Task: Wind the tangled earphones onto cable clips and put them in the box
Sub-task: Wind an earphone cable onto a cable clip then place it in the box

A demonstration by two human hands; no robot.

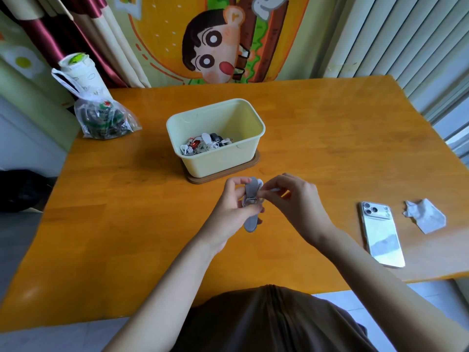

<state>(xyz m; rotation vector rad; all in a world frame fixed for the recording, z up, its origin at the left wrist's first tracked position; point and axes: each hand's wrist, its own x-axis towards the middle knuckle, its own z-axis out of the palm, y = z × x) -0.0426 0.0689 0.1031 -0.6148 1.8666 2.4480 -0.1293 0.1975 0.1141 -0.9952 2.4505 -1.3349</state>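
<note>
Above the middle of the wooden table (127,204), my left hand (232,208) grips a grey cable clip (250,222), a long strip held upright with white earphone cord wound round its middle. My right hand (294,199) pinches the white earphone end (274,190) just right of the clip's top. Behind my hands stands a pale yellow box (220,158) on a brown lid. Inside it lie several wound earphones (205,144), white, black and red.
A clear plastic bag (106,118) with dark items lies at the table's far left, beside a white cup (81,72). A white phone (380,235) lies face down at the right, a crumpled tissue (426,215) beyond it. A curtain hangs behind the table.
</note>
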